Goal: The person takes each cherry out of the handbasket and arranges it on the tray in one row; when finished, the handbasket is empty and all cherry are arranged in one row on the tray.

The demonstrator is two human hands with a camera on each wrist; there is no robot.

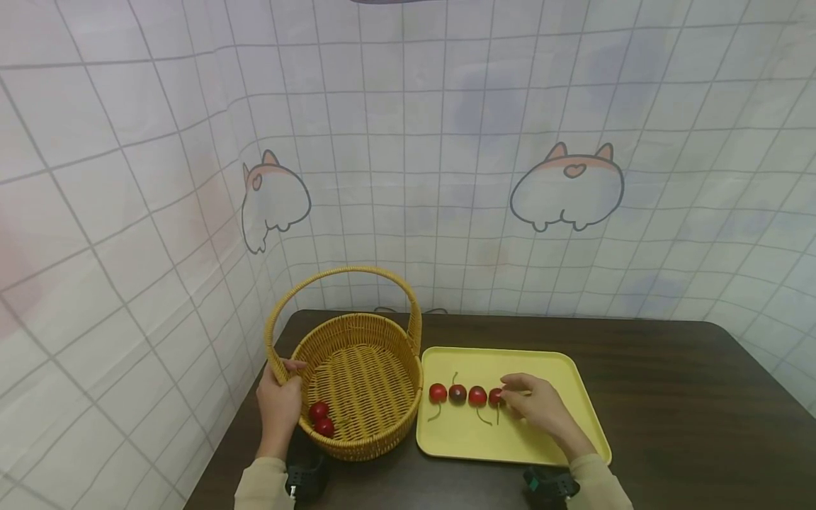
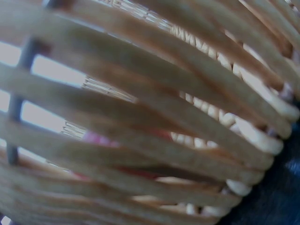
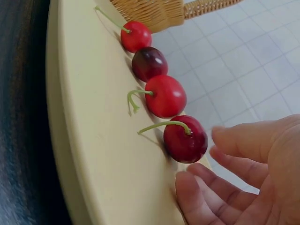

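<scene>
My left hand (image 1: pixel 280 404) grips the left rim of a round wicker basket (image 1: pixel 357 449) near the foot of its tall handle. Inside, against the left wall, lie two red cherries (image 1: pixel 324 426). The left wrist view is filled by blurred basket slats (image 2: pixel 117 112), with red showing through the gaps. On a yellow tray (image 1: pixel 484 443), several stemmed cherries form a row. Beside the rightmost, a dark red cherry (image 3: pixel 185 139), my right hand (image 1: pixel 538 405) has its fingers loosely bent and spread. A small gap shows between fingertips and that cherry in the right wrist view.
Basket and tray stand side by side on a dark wooden table (image 1: pixel 688 397). The basket's handle (image 1: pixel 357 269) arches high above it. Behind and to the left hangs a white grid-patterned cloth (image 1: pixel 433 177). Each wrist wears a black device (image 1: pixel 553 486).
</scene>
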